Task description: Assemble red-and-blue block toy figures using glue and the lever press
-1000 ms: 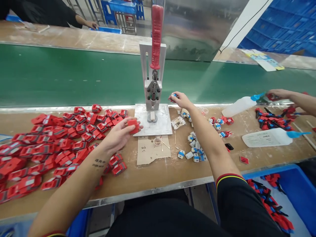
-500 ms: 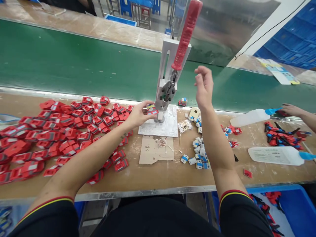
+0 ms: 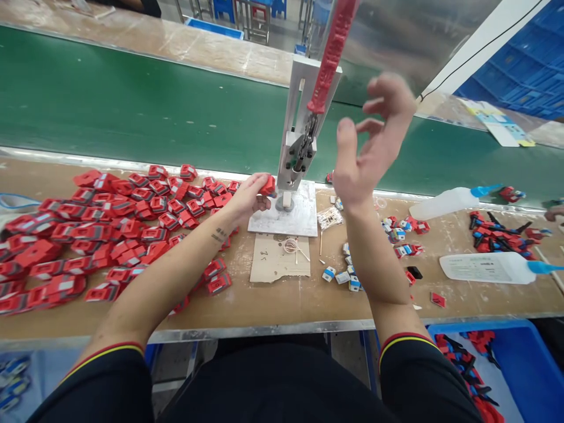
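Observation:
My left hand point(image 3: 252, 198) pinches a small red part point(image 3: 268, 185) just left of the metal press point(image 3: 301, 147), over its white base plate point(image 3: 282, 221). A small white piece point(image 3: 286, 198) sits on a round seat under the press. Raised to the right of the red press handle point(image 3: 332, 59), my right hand point(image 3: 372, 138) has its fingers apart and curved, with nothing in them. Many red parts point(image 3: 110, 217) lie piled left of the press. Small white and blue parts point(image 3: 329, 274) are on the bench below my right hand.
Cotton swabs point(image 3: 329, 218) and a cardboard piece point(image 3: 280, 258) lie near the plate. Two white bottles point(image 3: 487, 275) point(image 3: 440, 203) are at the right, by red and black parts point(image 3: 497, 235). Another person's hand point(image 3: 554, 212) shows at the right edge. A green belt point(image 3: 132, 106) runs behind.
My right hand has come nearer and its fingers have spread. The red part in my left hand has turned and moved slightly away from the press. The other person's hand has moved right, off a part.

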### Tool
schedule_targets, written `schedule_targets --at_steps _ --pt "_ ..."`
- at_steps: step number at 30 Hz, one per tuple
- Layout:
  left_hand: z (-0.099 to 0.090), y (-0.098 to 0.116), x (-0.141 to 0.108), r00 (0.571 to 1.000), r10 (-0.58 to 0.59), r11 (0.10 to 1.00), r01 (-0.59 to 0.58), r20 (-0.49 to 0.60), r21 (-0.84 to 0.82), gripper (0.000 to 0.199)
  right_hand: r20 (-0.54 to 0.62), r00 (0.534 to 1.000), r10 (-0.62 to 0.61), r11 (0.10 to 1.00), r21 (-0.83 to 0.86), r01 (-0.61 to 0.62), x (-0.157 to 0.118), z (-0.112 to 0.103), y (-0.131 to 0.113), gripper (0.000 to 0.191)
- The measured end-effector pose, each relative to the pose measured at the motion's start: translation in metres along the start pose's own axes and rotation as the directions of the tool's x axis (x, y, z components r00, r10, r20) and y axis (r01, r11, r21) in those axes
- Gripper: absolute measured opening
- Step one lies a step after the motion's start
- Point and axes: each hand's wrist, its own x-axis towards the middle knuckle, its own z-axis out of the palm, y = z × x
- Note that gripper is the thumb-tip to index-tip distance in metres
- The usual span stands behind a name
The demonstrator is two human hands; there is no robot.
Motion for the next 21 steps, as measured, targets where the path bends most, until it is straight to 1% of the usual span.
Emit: schedule_targets --at_steps 2,4,6,8,10,12,13,15,16,19,21 --pt "0.002 0.005 -0.004 0.997 -0.075 0.993 0.076 0.011 -0.092 0.031 0.04 0.997 -0.073 0.997 -0.024 0.074 -0.021 -0.003 0.001 0.047" --pt "0.004 0.01 -0.009 0.991 -0.129 0.977 0.133 0.033 -0.167 0.031 0.071 0.987 -0.141 0.989 -0.032 0.144 -0.036 -0.004 0.006 0.041" --pt "0.005 0.014 -0.013 0.99 -0.136 0.967 0.143 0.047 -0.213 0.025 0.044 0.991 -0.129 0.991 -0.033 0.13 -0.043 -0.005 0.014 0.041" --pt "0.005 0.017 -0.015 0.987 -0.153 0.949 0.161 0.052 -0.269 0.021 0.028 0.997 -0.072 0.997 -0.04 0.073 -0.043 -0.006 0.024 0.046" --pt "0.006 0.018 -0.016 0.979 -0.196 0.921 0.203 0.054 -0.333 0.023 0.035 0.999 -0.04 0.999 -0.034 0.042 -0.039 -0.007 0.034 0.048" --pt "0.007 0.019 -0.015 0.976 -0.214 0.909 0.21 0.029 -0.359 0.031 0.002 0.999 -0.036 0.999 0.015 0.036 -0.033 -0.007 0.042 0.046" --pt "0.008 0.018 -0.015 0.979 -0.204 0.922 0.193 0.002 -0.337 0.034 -0.034 0.999 -0.033 0.998 0.047 0.034 -0.029 -0.006 0.044 0.044" --pt "0.01 0.016 -0.014 0.985 -0.164 0.959 0.145 -0.058 -0.244 0.036 -0.087 0.996 -0.009 0.996 0.086 0.016 -0.016 -0.004 0.044 0.042" --pt "0.01 0.015 -0.013 0.986 -0.143 0.973 0.125 -0.082 -0.192 0.036 -0.09 0.996 0.009 0.996 0.088 -0.001 -0.008 -0.002 0.042 0.042" --pt "0.01 0.011 -0.013 0.988 -0.094 0.992 0.082 -0.124 -0.1 0.044 -0.042 0.996 0.075 0.993 0.097 -0.071 0.024 0.003 0.028 0.039" --pt "0.008 0.01 -0.012 0.988 -0.021 1.0 0.021 -0.153 0.001 0.05 0.01 0.993 0.115 0.982 0.149 -0.116 0.046 0.006 0.014 0.035"
